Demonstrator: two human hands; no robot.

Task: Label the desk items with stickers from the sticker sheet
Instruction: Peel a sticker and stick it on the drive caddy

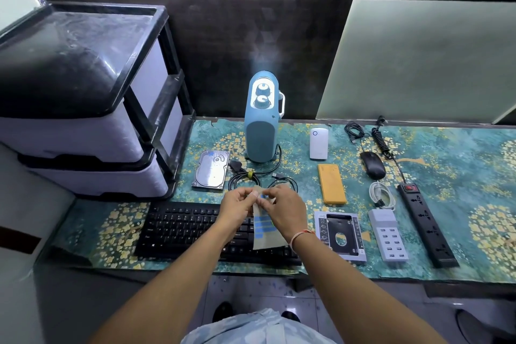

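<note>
Both hands meet mid-frame above the black keyboard (195,229), holding up the tan paper sticker sheet with blue rectangular stickers (265,229). Sheet hangs with its long axis running top to bottom of the frame, lower end loose over the keyboard's right half, top edge up at the fingers.

Left hand (238,205) pinches the sheet's top left corner, fingers (252,195) closed on it. Right hand (282,208) is at the top right, fingers (265,202) drawn together on or right beside the uppermost blue sticker. Probably starting the peel; cannot tell whether an edge has lifted.

Key relation: the sticker being worked sits directly between the two sets of fingers, at the sheet's top end, so the peel looks set to go sideways or downward along the sheet, right hand pulling while left anchors.

Nearest targets on the patterned teal tabletop (446,165):
- coiled black cable (245,180), just above the hands
- silver hard drive (211,170), upper left of the hands
- yellow flat rectangular case (331,183), right of the hands, nearer the right hand

No stickers visible on any item yet, so the task looks early.
</note>
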